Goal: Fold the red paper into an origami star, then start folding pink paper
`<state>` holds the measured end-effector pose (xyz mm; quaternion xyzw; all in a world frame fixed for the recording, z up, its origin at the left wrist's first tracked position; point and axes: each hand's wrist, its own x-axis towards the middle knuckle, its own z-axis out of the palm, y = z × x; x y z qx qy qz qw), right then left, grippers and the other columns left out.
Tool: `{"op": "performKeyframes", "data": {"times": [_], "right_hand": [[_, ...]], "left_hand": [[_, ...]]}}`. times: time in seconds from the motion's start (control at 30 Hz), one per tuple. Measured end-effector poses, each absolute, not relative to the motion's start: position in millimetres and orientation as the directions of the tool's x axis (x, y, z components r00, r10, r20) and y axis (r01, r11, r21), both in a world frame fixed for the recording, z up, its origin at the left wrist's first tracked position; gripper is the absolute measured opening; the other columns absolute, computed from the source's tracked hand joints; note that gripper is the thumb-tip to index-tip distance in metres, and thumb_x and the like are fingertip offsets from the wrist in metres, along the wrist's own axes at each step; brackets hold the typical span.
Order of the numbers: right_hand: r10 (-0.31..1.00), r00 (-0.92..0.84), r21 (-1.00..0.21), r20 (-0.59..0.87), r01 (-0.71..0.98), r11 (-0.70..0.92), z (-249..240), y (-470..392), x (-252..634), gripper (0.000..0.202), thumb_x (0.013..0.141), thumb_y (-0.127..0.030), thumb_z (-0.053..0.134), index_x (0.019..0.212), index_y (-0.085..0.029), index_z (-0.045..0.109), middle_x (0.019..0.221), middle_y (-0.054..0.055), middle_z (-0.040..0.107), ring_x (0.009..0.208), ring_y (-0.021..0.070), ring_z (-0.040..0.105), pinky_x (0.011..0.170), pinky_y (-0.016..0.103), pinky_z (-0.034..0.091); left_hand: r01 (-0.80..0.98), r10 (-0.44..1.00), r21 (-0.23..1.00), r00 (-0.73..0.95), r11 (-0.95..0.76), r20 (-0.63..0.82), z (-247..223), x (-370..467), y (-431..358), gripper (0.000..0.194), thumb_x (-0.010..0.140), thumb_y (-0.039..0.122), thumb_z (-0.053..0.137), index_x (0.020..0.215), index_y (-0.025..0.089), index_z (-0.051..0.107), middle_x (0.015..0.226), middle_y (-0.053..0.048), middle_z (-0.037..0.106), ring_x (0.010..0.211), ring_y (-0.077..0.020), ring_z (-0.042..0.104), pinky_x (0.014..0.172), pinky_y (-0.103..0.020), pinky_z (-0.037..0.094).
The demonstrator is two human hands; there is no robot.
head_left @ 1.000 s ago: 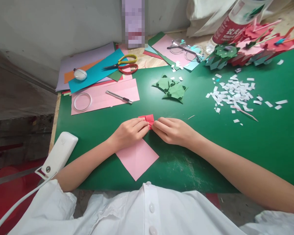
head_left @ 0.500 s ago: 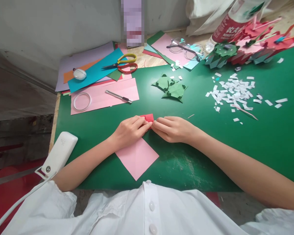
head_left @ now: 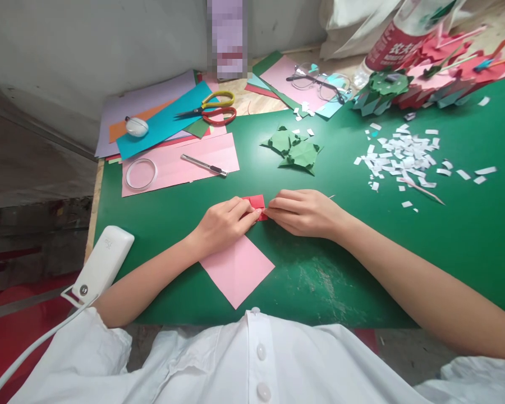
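A small piece of red folded paper (head_left: 257, 201) lies on the green tabletop, partly covered by my fingers. My left hand (head_left: 224, 225) is closed on it from the left, with the thumb pressing near its middle. From the right, my right hand (head_left: 306, 213) has its fingers pinched together at the paper's right edge. Below my left hand lies a square of pink paper (head_left: 238, 275), one corner pointing toward me and its top hidden under the hand. Beyond the hands, green folded paper pieces (head_left: 302, 155) rest on the table.
Scissors (head_left: 219, 108), a utility knife (head_left: 204, 165) and a tape roll (head_left: 141, 173) lie on coloured sheets at the back left. Glasses (head_left: 320, 84) sit at the back. White paper scraps (head_left: 404, 154) and a bottle (head_left: 398, 42) are right; a power bank (head_left: 105, 261) is left.
My right hand has shifted slightly up and away from me, uncovering more of the red paper's right edge. My left hand stays almost where it was.
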<state>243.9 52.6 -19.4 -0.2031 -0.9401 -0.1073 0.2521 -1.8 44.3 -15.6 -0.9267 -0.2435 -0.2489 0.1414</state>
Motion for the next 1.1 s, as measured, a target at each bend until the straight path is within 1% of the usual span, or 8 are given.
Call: {"op": "performKeyframes", "data": {"times": [0.1,0.23,0.47,0.57,0.7,0.87,0.97,1.1], "right_hand": [[0.325,-0.801,0.105,0.503,0.429,0.897,-21,53,244,0.016,0.101,-0.014,0.053,0.097,-0.019,0.068,0.086,0.001,0.068,0.078,0.0121,0.054,0.066,0.028,0.047],[0.277,-0.812,0.177,0.514,0.416,0.892,-17,51,242,0.017,0.100,-0.011,0.053,0.093,-0.016,0.069,0.081,0.003,0.063,0.076,0.0133,0.046,0.065,0.029,0.043],[0.244,-0.851,0.251,0.465,0.392,0.885,-7,47,237,0.025,0.100,-0.011,0.054,0.077,-0.017,0.064,0.073,0.001,0.056,0.075,0.0143,0.043,0.060,0.031,0.037],[0.272,-0.839,0.214,0.472,0.409,0.887,-8,47,237,0.027,0.099,-0.010,0.054,0.075,-0.017,0.063,0.074,0.002,0.059,0.075,0.0141,0.045,0.061,0.030,0.039],[0.286,-0.811,0.164,0.510,0.418,0.893,-13,50,238,0.023,0.098,-0.011,0.052,0.083,-0.018,0.068,0.070,0.000,0.060,0.073,0.0141,0.047,0.060,0.029,0.041],[0.346,-0.738,0.004,0.580,0.427,0.904,-20,55,243,0.021,0.090,-0.008,0.052,0.088,-0.019,0.069,0.066,-0.001,0.061,0.066,0.0145,0.047,0.056,0.028,0.041],[0.424,-0.677,-0.050,0.602,0.498,0.865,-21,59,243,0.017,0.092,-0.012,0.055,0.093,-0.019,0.071,0.078,0.002,0.069,0.074,0.0155,0.055,0.064,0.029,0.049],[0.498,-0.678,-0.105,0.540,0.532,0.840,-23,63,240,0.023,0.099,-0.030,0.059,0.116,-0.019,0.070,0.112,0.006,0.077,0.103,0.0202,0.065,0.087,0.036,0.056]], "left_hand": [[0.522,0.376,-0.152,0.759,-0.839,0.531,-15,-2,45,0.011,0.099,0.020,0.061,0.090,0.017,0.066,0.079,0.000,0.068,0.073,-0.0124,0.062,0.059,-0.027,0.040],[0.518,0.367,-0.170,0.767,-0.839,0.527,-14,-1,45,0.010,0.100,0.020,0.060,0.092,0.017,0.067,0.079,-0.001,0.068,0.073,-0.0125,0.063,0.060,-0.027,0.042],[0.497,0.355,-0.160,0.777,-0.853,0.520,-17,-3,45,0.013,0.102,0.020,0.055,0.094,0.017,0.065,0.082,-0.002,0.068,0.077,-0.0131,0.064,0.066,-0.028,0.046],[0.486,0.344,-0.173,0.789,-0.857,0.509,-17,-3,45,0.013,0.102,0.021,0.056,0.095,0.017,0.066,0.082,-0.002,0.068,0.078,-0.0137,0.065,0.069,-0.028,0.048],[0.478,0.336,-0.185,0.798,-0.859,0.501,-13,-3,45,0.009,0.099,0.020,0.061,0.094,0.015,0.067,0.078,-0.001,0.067,0.074,-0.0141,0.063,0.067,-0.028,0.049],[0.459,0.321,-0.152,0.787,-0.875,0.526,-12,-4,46,0.010,0.097,0.018,0.062,0.104,0.015,0.069,0.082,-0.002,0.069,0.079,-0.0146,0.063,0.071,-0.027,0.050],[0.465,0.346,-0.131,0.794,-0.876,0.500,-12,-5,46,0.016,0.099,0.019,0.059,0.112,0.018,0.070,0.088,-0.002,0.071,0.081,-0.0143,0.064,0.073,-0.027,0.052],[0.420,0.338,-0.067,0.806,-0.905,0.485,-13,-5,46,0.020,0.100,0.021,0.057,0.115,0.023,0.069,0.095,-0.003,0.072,0.091,-0.0158,0.067,0.082,-0.028,0.057]]}}
